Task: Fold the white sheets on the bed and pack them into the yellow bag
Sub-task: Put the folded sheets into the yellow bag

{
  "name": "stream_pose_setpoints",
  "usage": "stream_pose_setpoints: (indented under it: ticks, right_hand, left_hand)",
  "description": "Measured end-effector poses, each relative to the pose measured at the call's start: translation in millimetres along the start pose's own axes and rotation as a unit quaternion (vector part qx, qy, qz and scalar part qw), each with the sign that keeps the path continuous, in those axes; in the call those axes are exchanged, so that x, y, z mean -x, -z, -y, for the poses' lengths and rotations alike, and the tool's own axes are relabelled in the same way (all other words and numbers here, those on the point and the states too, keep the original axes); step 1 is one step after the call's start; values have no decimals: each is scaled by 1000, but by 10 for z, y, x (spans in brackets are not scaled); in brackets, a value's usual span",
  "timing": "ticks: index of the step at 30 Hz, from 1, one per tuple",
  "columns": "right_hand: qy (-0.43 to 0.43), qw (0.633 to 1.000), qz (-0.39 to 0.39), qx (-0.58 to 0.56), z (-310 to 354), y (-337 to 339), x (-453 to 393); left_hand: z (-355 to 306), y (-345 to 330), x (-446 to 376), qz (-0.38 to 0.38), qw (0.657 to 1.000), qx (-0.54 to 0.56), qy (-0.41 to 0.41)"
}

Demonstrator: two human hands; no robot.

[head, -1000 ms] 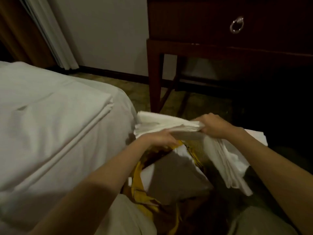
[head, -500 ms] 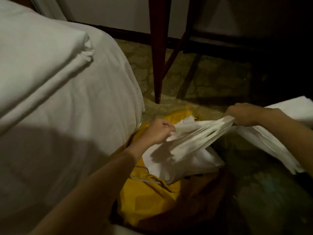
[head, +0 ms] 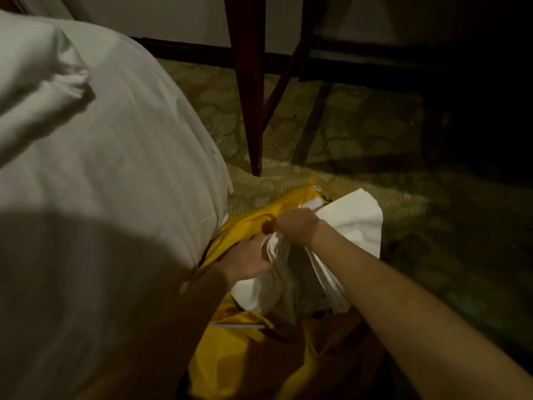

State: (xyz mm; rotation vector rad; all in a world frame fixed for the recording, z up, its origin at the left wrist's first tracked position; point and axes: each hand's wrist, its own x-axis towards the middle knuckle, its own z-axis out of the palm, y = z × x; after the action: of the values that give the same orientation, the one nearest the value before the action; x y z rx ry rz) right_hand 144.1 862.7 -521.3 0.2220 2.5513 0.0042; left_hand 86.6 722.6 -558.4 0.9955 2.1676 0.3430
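Nearest the camera, the open yellow bag (head: 239,353) slumps on the floor hard against the side of the bed (head: 121,174), its mouth facing up and toward the person. Just above that mouth, both forearms reach in and meet over one folded white sheet (head: 354,226). The left hand (head: 245,261) is curled around the sheet's near, bed-side edge, low in the bag; the right hand (head: 297,229) grips a bunched fold a little farther out and higher. The two hands are almost touching. From them the sheet runs two ways: its lower part hangs down into the bag, between the arms, while its upper part sticks out beyond the right hand, away from the bed and past the bag's far rim. So the sheet's length lies roughly from near-left to far-right, and the right hand is the nearer one to the part not yet inside. My guess is the next push goes down and toward the bed. Beyond the bag are patterned carpet (head: 360,134) and a dark wooden furniture leg (head: 248,111). On the bed, at far left, more folded white linen (head: 37,82) waits.
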Motion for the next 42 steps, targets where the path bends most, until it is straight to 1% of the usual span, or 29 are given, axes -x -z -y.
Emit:
stream_pose_setpoints:
  ticks: [2,4,5,6,7,9,10,12,13,14,16,18,21,22,24,26,28,30,31,33,35,36,37,38,39,40,42]
  right_hand:
    - [18,997,45,61,-25,-12,-66]
    - [34,994,31,96,-108,28,-69]
    - [44,994,1,105,-160,25,-42]
    - [64,988,-64,122,-204,-8,-17]
    - [83,973,-152,153,-243,-43,17]
    - [106,931,-296,186,-299,-155,109]
    - [111,916,-339,184,-333,-229,159]
    - [118,903,-379,165,-391,-427,232]
    - [120,905,-378,152,-397,-505,271]
    - [114,914,-366,131,-395,-592,301]
    - [75,936,-335,73,-381,-691,352]
    - [41,945,-324,32,-371,-688,371]
    - [14,950,-310,-27,-444,-643,440]
    - [6,951,-306,-36,-487,-646,477]
    - [1,953,-302,-16,-522,-669,534]
    - [10,953,-303,-14,-515,-718,588]
    - [6,957,-281,-77,-490,-764,622]
    - [3,961,-242,-134,-482,-818,623]
    - [7,963,-224,-149,-456,-823,615]
    - [28,967,-191,-164,-376,-756,539]
    - [61,977,-151,-138,-304,-637,417]
    - [75,980,-146,-112,-308,-588,364]
    - [84,983,-144,-76,-338,-559,320]
    - [97,984,-143,-32,-389,-541,286]
    - [115,985,-129,24,-432,-525,280]
    - [136,983,-98,74,-441,-506,307]
    - [174,977,-6,123,-326,-515,396]
  left_hand:
    - [106,-120,-42,7,999,-42,28]
    - [183,-180,-97,-10,999,-20,39]
    - [196,-201,-116,-22,999,-1,36]
    - [195,-223,-136,-29,999,15,29]
    - [172,-251,-140,-35,999,17,17]
    - [118,-321,-158,-34,999,-6,21]
    - [110,-349,-178,-34,999,-18,23]
    - [144,-331,-227,-55,998,-18,-7]
    - [180,-288,-253,-67,997,10,-25]
    - [212,-238,-275,-68,995,65,-29]
    - [234,-151,-305,-59,986,156,-2]
    - [217,-91,-311,-78,983,167,24]
    - [192,-26,-361,-113,983,142,5]
    - [183,-7,-400,-110,986,126,22]
    - [193,42,-461,-95,987,92,94]
    - [236,56,-496,-116,982,94,117]
    - [177,102,-488,-118,976,123,133]
    - [103,126,-428,-97,973,180,108]
    - [20,153,-374,-74,971,213,74]
    - [-219,184,-282,-31,970,240,-3]
    - [-329,117,-296,-30,970,238,-39]
    - [-320,78,-334,-48,973,223,-40]
    - [-273,51,-364,-68,979,190,-39]
    - [-203,38,-380,-83,987,133,-34]
    - [-94,24,-403,-92,992,82,-21]
    - [32,3,-426,-81,996,41,14]
    - [285,-67,-513,-57,994,21,95]
